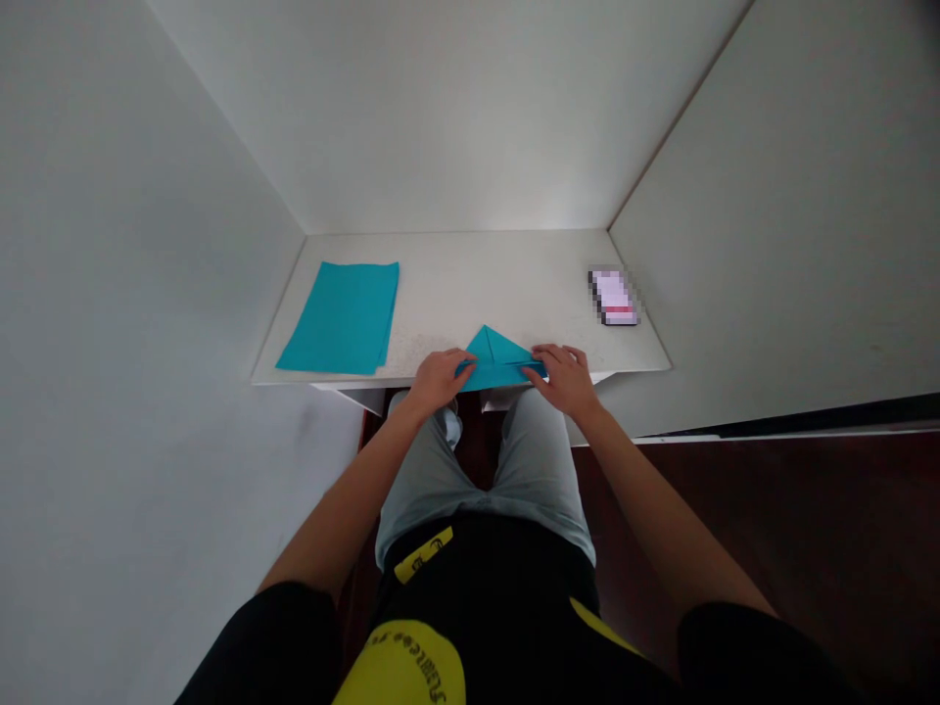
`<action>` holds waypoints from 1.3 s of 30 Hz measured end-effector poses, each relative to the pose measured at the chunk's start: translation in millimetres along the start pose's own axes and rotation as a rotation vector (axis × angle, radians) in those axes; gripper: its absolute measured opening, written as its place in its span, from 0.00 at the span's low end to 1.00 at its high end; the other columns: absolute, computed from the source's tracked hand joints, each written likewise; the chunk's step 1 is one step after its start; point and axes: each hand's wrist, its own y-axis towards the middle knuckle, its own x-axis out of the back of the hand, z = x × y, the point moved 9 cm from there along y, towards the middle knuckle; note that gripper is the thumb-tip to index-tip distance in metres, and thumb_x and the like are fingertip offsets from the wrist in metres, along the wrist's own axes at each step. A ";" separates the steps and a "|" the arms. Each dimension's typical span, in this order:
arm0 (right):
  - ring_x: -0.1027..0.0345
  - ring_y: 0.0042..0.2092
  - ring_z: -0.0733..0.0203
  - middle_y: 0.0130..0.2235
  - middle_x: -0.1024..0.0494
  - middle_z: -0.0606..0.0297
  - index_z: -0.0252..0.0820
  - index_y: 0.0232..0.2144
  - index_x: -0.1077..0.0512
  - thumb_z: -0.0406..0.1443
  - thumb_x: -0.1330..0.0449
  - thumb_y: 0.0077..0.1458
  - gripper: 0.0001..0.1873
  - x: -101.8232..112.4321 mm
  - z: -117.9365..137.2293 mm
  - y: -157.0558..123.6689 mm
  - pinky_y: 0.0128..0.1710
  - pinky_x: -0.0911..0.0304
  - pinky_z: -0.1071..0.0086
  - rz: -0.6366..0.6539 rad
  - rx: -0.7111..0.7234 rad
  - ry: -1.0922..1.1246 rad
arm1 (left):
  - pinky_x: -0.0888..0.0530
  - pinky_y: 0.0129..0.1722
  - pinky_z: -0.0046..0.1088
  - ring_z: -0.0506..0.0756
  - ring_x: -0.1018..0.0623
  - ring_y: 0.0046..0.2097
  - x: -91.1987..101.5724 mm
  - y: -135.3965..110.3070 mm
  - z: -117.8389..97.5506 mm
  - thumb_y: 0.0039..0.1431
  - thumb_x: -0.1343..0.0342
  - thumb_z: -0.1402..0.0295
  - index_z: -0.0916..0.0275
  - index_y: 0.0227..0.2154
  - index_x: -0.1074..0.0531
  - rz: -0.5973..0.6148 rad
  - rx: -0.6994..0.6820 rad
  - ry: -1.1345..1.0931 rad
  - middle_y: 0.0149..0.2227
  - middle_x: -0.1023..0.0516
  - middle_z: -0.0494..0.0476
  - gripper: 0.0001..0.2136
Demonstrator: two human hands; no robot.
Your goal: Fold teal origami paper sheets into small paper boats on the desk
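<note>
A folded sheet of turquoise paper [491,349] lies at the front edge of the white shelf, its pointed top facing the back wall. Below the triangle runs a crosswise fold, and the lower strip reaches over the shelf's edge. My left hand [439,378] pinches the paper's left end between thumb and fingers. At the right end, my right hand [564,378] grips it the same way, thumb below and fingers on top. Both hands partly cover the paper's ends.
Several flat turquoise sheets [345,318] are stacked on the left of the white shelf [470,269]. A phone [615,297], blurred by pixels, lies near the right edge. White walls enclose the shelf at the back and both sides. My legs are under its front edge.
</note>
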 end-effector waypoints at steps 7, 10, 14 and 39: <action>0.26 0.52 0.44 0.50 0.17 0.54 0.44 0.45 0.19 0.47 0.46 0.73 0.19 -6.5 -21.9 29.3 0.59 0.44 0.49 0.043 -0.091 -0.037 | 0.21 0.60 0.41 0.60 0.18 0.56 7.4 6.3 -0.2 0.72 0.48 0.71 0.55 0.59 0.22 -0.080 0.078 0.038 0.59 0.20 0.60 0.18; 0.27 0.51 0.42 0.49 0.18 0.51 0.44 0.44 0.19 0.48 0.45 0.72 0.19 -9.8 -22.8 34.3 0.57 0.41 0.49 0.044 -0.113 -0.032 | 0.28 0.68 0.48 0.62 0.21 0.63 5.3 0.7 -21.5 0.74 0.51 0.73 0.55 0.58 0.22 -0.103 0.016 0.172 0.62 0.20 0.60 0.18; 0.30 0.55 0.36 0.57 0.21 0.43 0.39 0.56 0.22 0.46 0.46 0.73 0.22 -3.3 -13.3 30.7 0.58 0.40 0.45 -0.040 -0.178 -0.042 | 0.38 0.75 0.50 0.61 0.32 0.74 -20.4 -11.7 -52.5 0.75 0.54 0.72 0.56 0.65 0.26 -0.045 -0.122 0.238 0.71 0.27 0.60 0.21; 0.45 0.77 0.40 0.77 0.40 0.48 0.39 0.78 0.44 0.52 0.47 0.74 0.39 -25.3 8.5 -23.9 0.77 0.54 0.38 0.059 0.050 -0.027 | 0.47 0.79 0.53 0.67 0.48 0.81 -28.3 -40.3 -6.4 0.73 0.49 0.57 0.69 0.79 0.52 -0.032 -0.014 0.300 0.80 0.50 0.71 0.38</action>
